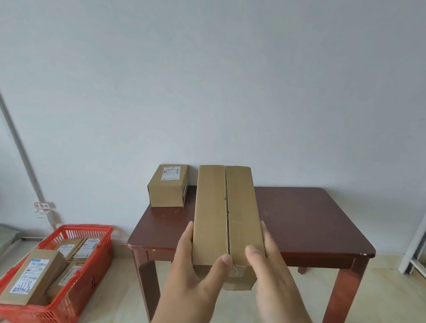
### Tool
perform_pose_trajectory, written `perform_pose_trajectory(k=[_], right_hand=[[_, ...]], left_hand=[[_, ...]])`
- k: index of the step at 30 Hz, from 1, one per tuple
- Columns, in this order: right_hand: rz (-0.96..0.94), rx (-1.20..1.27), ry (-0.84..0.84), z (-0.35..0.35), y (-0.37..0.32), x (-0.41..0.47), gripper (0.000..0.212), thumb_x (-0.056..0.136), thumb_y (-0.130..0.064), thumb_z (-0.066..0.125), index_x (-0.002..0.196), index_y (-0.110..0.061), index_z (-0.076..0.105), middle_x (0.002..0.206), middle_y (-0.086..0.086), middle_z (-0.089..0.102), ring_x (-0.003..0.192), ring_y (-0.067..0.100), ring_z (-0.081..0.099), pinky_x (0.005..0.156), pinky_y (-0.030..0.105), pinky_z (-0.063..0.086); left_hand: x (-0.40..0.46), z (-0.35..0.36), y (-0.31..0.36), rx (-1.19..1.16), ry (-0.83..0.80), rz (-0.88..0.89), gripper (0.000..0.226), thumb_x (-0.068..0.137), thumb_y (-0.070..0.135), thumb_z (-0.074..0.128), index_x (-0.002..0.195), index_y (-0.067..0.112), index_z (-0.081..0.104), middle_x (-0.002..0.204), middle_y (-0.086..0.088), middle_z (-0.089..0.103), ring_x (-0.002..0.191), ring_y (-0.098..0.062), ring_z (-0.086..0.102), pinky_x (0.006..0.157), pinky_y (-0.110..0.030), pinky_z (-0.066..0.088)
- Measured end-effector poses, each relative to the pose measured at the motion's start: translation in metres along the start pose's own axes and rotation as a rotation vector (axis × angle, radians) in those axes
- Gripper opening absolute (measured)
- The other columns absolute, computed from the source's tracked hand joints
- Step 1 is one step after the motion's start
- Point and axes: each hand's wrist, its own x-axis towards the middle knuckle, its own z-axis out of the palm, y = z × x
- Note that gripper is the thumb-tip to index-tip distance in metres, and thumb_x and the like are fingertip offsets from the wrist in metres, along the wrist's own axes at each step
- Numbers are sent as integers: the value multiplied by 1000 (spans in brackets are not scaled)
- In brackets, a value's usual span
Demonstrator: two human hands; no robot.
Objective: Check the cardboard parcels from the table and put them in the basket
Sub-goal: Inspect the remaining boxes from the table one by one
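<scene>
- Both hands grasp 1 long cardboard parcel (227,216), raised in front of the person and above the near edge of the dark wooden surface (313,226).
- The left hand (193,273) wraps the parcel's left side, thumb lying across the top face near the close end, fingers hidden behind the left edge.
- The right hand (270,274) holds the right side, thumb on the top face, fingers along the right edge.
- The parcel's top face shows 2 flaps meeting in a central seam that runs lengthwise away from the person.
- A small cardboard parcel (168,185) with a white label on top sits at the far left corner of the surface, close to the wall.
- A red plastic basket (81,303) stands on the floor left of the surface, with several labelled parcels inside.
- The biggest of these, a leaning parcel (31,277), rests at the basket's near end with its white label facing up.
</scene>
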Motion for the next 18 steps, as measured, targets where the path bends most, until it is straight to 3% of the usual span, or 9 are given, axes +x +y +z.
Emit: perform_pose_trajectory(k=[2,7,11,14,18], right_hand=[[-18,-32,-59,0,2,0,74,95,-50,57,162,-48,25,143,-27,62,133,-5,57,122,38,38],[-34,-56,-13,1,3,-2,77,83,-31,67,153,-43,38,125,-13,75,117,9,71,108,41,51],[-21,-86,77,4,3,-5,57,96,-16,72,141,-41,48,110,-19,77,104,4,74,100,38,56],[-23,-75,157,6,3,-4,46,94,-21,73,131,-40,52,103,-20,77,97,3,75,90,32,58],[-28,-46,245,6,3,-2,41,91,-32,78,125,-37,55,102,-17,78,93,2,75,79,25,56]], left_hand=[[0,-1,-1,0,-1,-10,71,96,17,72,156,28,36,126,28,70,119,3,67,92,-9,49],[-5,2,0,-8,21,-36,62,96,12,72,147,33,43,118,27,72,112,4,68,89,-10,51],[-6,8,2,-31,76,-50,48,95,9,73,130,33,51,108,34,70,102,6,70,78,-8,51],[-7,15,3,-19,131,-47,48,93,13,76,130,33,52,106,27,73,98,4,72,76,-9,52],[-11,22,0,-20,170,-66,53,88,24,82,130,33,52,120,14,72,104,1,71,79,-12,53]])
